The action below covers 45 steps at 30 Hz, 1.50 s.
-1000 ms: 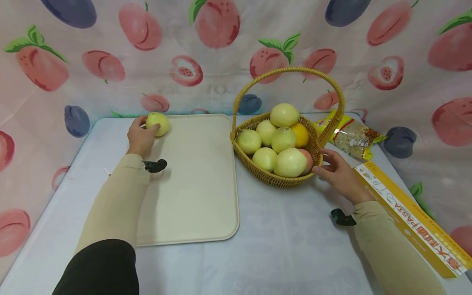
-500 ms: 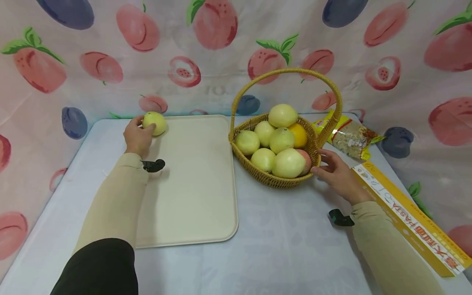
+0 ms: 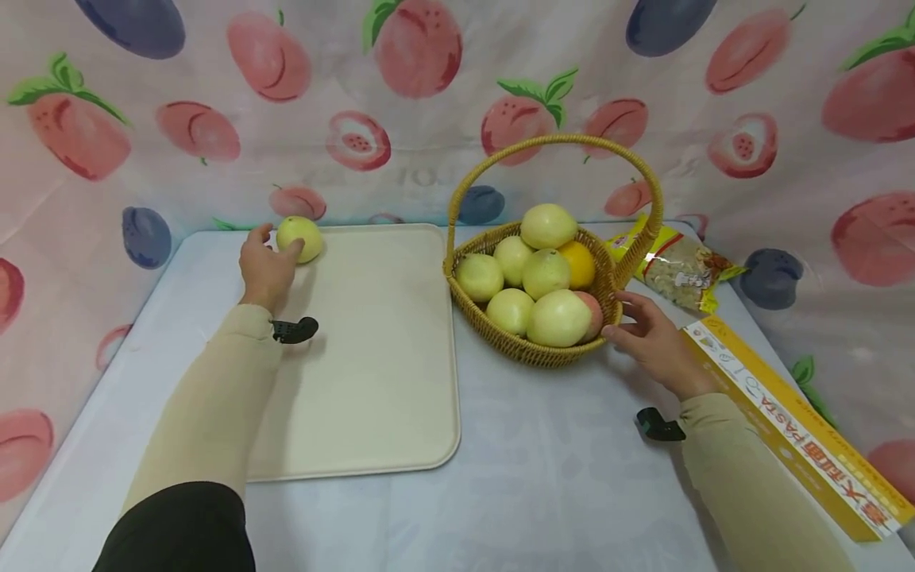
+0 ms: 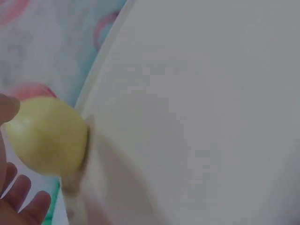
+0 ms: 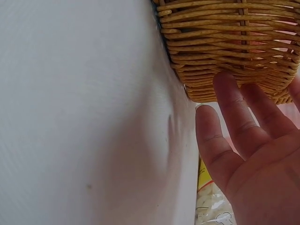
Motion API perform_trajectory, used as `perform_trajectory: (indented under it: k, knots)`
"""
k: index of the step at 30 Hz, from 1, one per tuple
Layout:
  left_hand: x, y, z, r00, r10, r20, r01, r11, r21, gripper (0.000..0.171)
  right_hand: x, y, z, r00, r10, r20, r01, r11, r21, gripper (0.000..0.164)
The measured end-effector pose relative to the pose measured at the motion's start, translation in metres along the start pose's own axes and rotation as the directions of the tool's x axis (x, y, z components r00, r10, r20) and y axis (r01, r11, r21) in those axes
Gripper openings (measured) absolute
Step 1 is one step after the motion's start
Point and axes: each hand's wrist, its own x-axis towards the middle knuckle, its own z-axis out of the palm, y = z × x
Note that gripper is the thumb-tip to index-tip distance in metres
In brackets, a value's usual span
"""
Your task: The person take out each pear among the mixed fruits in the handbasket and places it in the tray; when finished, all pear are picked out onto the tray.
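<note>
At the far left corner of the pale tray sits a round yellow-green fruit. My left hand is beside it with fingers spread away from its side, and the thumb overlaps its edge in the left wrist view. The wicker basket stands right of the tray, its tall handle upright. Inside are several pale green fruits, an orange and a reddish fruit. My right hand rests at the basket's right side, its fingertips against the weave, fingers loosely extended.
Behind the basket's right side lies a yellow clear-fronted food bag. A long yellow and white pasta box lies slanted along the table's right side, near my right forearm. A fruit-print cloth hangs behind the white-covered table.
My left fingers have loosened from the yellow-green fruit, which stays at the tray's corner. My right hand and the basket keep their places.
</note>
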Motion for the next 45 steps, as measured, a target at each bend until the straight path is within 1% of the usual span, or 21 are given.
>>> perform_trajectory:
  k: [3, 6, 10, 15, 18, 21, 24, 26, 31, 33, 36, 39, 44, 45]
  knots:
    - [-0.006, 0.006, -0.001, 0.999, 0.039, 0.028, -0.039, 0.999, 0.007, 0.073, -0.001, 0.000, -0.001, 1.000, 0.011, -0.002, -0.011, 1.000, 0.004, 0.081]
    - [-0.015, 0.014, -0.001, 0.993, 0.095, 0.074, -0.096, 0.995, 0.019, 0.073, -0.001, 0.000, -0.001, 1.000, 0.014, 0.004, -0.014, 1.000, 0.013, 0.081]
    - [-0.029, 0.022, 0.000, 0.974, 0.182, 0.134, -0.185, 0.983, 0.012, 0.072, -0.001, -0.001, -0.001, 1.000, 0.008, 0.010, -0.008, 1.000, 0.012, 0.081]
    - [-0.049, 0.032, 0.004, 0.946, 0.251, 0.204, -0.252, 0.968, -0.022, 0.072, -0.001, -0.002, 0.001, 1.000, -0.001, 0.006, 0.001, 1.000, 0.002, 0.080]
    - [-0.063, 0.041, 0.008, 0.920, 0.317, 0.230, -0.309, 0.948, -0.070, 0.068, -0.001, 0.000, 0.001, 1.000, -0.003, 0.003, 0.003, 1.000, -0.001, 0.080]
    - [-0.079, 0.052, 0.014, 0.892, 0.384, 0.238, -0.362, 0.923, -0.134, 0.064, 0.001, 0.000, 0.000, 1.000, -0.006, -0.003, 0.006, 1.000, -0.014, 0.081]
    - [-0.091, 0.062, 0.019, 0.873, 0.416, 0.256, -0.378, 0.907, -0.184, 0.065, 0.002, -0.001, -0.001, 1.000, -0.010, -0.004, 0.010, 1.000, -0.019, 0.082]
    - [-0.097, 0.068, 0.023, 0.860, 0.431, 0.271, -0.388, 0.900, -0.200, 0.066, 0.002, -0.002, -0.001, 1.000, -0.004, -0.004, 0.004, 1.000, -0.012, 0.083]
    - [-0.109, 0.080, 0.029, 0.828, 0.466, 0.312, -0.411, 0.883, -0.228, 0.069, 0.001, -0.001, 0.001, 1.000, -0.004, -0.001, 0.004, 1.000, -0.004, 0.082]
    - [-0.113, 0.085, 0.032, 0.812, 0.485, 0.324, -0.424, 0.872, -0.243, 0.070, 0.000, -0.001, 0.001, 1.000, -0.009, -0.001, 0.009, 1.000, -0.006, 0.081]
    - [-0.120, 0.093, 0.036, 0.782, 0.523, 0.340, -0.450, 0.850, -0.273, 0.071, 0.000, -0.001, 0.001, 1.000, -0.007, -0.002, 0.007, 1.000, -0.006, 0.081]
    - [-0.128, 0.101, 0.042, 0.745, 0.560, 0.362, -0.477, 0.827, -0.297, 0.071, 0.000, -0.002, 0.001, 1.000, 0.003, -0.004, -0.003, 1.000, -0.004, 0.083]
    - [-0.139, 0.112, 0.056, 0.690, 0.598, 0.408, -0.504, 0.801, -0.322, 0.072, -0.002, -0.006, 0.002, 1.000, 0.002, 0.000, -0.002, 1.000, 0.005, 0.082]
    - [-0.140, 0.114, 0.059, 0.681, 0.605, 0.413, -0.508, 0.796, -0.329, 0.072, -0.002, -0.007, 0.002, 1.000, -0.001, 0.001, 0.001, 1.000, 0.007, 0.081]
